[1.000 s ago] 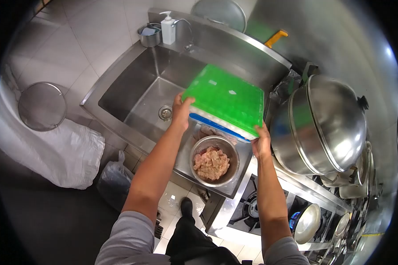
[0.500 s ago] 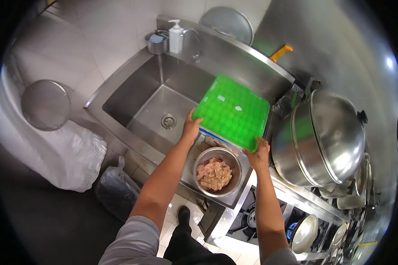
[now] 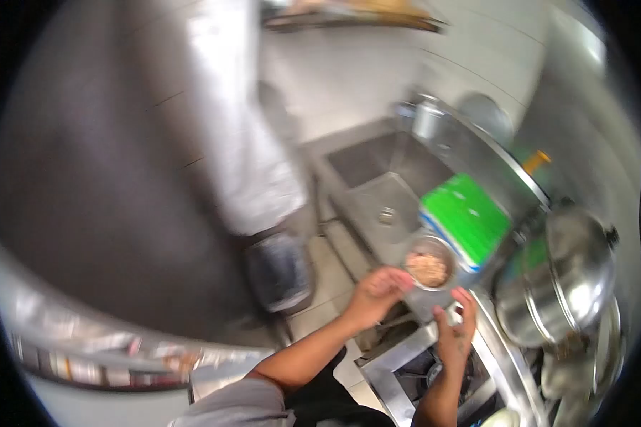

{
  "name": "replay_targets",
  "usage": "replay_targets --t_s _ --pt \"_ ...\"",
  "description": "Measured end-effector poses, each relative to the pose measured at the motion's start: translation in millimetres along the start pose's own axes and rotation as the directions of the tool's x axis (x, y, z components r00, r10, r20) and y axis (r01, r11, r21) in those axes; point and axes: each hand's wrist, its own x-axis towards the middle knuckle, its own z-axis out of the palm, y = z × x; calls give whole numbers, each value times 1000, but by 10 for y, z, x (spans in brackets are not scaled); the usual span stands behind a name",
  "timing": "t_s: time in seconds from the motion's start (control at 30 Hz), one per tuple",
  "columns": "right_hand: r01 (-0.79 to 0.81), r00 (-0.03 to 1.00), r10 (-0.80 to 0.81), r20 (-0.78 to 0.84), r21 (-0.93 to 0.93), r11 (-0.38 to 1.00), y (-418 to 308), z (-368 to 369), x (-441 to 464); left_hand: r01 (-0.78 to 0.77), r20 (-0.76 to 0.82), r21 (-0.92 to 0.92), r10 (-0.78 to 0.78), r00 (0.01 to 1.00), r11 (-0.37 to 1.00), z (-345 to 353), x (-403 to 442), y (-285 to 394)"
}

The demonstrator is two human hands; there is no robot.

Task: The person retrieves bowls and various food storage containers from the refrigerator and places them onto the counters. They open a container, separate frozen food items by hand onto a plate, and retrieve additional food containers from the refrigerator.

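A round metal bowl (image 3: 409, 257) of pale pink minced meat (image 3: 427, 270) stands at the near end of the sink ledge. My left hand (image 3: 379, 293) reaches to the bowl's left rim, fingers stretched out; blur hides whether the fingertips touch it. To the bowl's lower right is my right hand (image 3: 456, 329), thumb and fingers apart with nothing between them. Just behind the bowl lies a green-lidded container (image 3: 470, 219) with a blue edge, out of both hands.
The sink basin (image 3: 377, 203) lies behind. A large domed steel pot (image 3: 559, 277) is at right, beside the gas stove (image 3: 427, 370) in front. A bagged bin (image 3: 281, 270) stands left, below a hanging white sheet (image 3: 242, 142). A soap pump bottle (image 3: 427, 117) sits at the sink's back.
Both hands have let go of the green-lidded container, now set down behind the bowl, and have come back toward the bowl. The view has swung left.
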Motion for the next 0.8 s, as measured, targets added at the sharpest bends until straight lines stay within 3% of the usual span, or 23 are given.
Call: replay_targets --t_s 0.03,0.1,0.17,0.27,0.37,0.4,0.43,0.47,0.5,0.53,0.6,0.63,0.7,0.73,0.8 --pt "39 998 -39 44 5 999 -112 -47 -137 18 76 -64 -13 997 998 32 -356 162" --pt "119 991 -122 52 53 991 -225 -126 -427 17 54 33 -18 998 999 91 -1023 551" --pt "125 986 -141 88 165 978 -448 -259 -699 -42 -6 278 45 999 960 171 -1702 1152" --pt "160 966 -203 158 247 956 -901 -474 -1032 -210 -133 394 282 950 895 257 -2567 1758" --pt "189 945 -269 184 363 912 -1428 -617 -1257 -397 -283 215 446 849 892 79 -3262 2490" --pt "240 922 -330 204 369 898 -1581 -665 -1324 -426 -372 226 482 793 876 40 -3459 2797" --pt "288 896 -385 223 369 884 -1722 -704 -1382 -584 -328 228 626 707 779 -75 -3623 3064" --pt "329 878 -427 216 375 867 -1861 -711 -1427 -613 -394 246 655 645 751 -219 -3734 3343" --pt "336 873 -437 217 381 861 -2038 -712 -1486 -610 -485 301 668 564 733 -315 -3834 3679" --pt "389 840 -494 225 384 837 -2237 -719 -1546 -603 -467 341 686 557 721 -478 -3925 4010" --pt "491 766 -611 202 429 758 -2699 -675 -1670 -676 -584 274 677 449 684 -1001 -3953 4583" --pt "493 764 -612 202 429 757 -2903 -620 -1721 -713 -602 216 666 441 667 -1341 -3942 4871" --pt "557 657 -722 219 505 660 -3288 -473 -1785 -727 -766 100 519 380 680 -1824 -3844 5352" --pt "563 658 -722 213 497 660 -3503 -367 -1814 -725 -818 48 443 366 687 -2091 -3807 5527" --pt "643 513 -828 227 536 546 -3967 -99 -1872 -712 -836 85 438 330 698 -2319 -3690 5708"
